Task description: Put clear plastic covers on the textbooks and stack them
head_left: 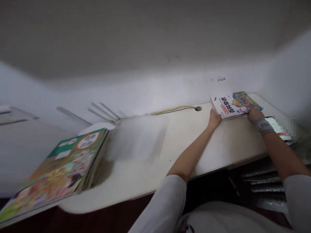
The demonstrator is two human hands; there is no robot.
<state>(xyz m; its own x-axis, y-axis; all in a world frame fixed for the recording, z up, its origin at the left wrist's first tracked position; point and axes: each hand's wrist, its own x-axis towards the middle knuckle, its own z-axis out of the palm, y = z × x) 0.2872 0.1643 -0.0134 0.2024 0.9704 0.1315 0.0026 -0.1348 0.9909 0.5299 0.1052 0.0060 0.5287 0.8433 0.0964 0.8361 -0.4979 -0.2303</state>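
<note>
A colourful book with a white and picture cover (235,104) lies flat at the far right of the white desk (175,152), close to the wall. My left hand (214,119) grips its near left corner, fingers curled onto the edge. My right hand (255,114) presses on its near right edge; a grey band (263,126) wraps that wrist. Both arms reach forward in white sleeves.
A stack of illustrated books (60,171) lies at the desk's left front edge, blurred. A yellow cable (175,109) runs along the wall to a round hole (198,108). A lit phone (277,127) lies right of my right wrist. Dark drawers (259,184) sit under the desk.
</note>
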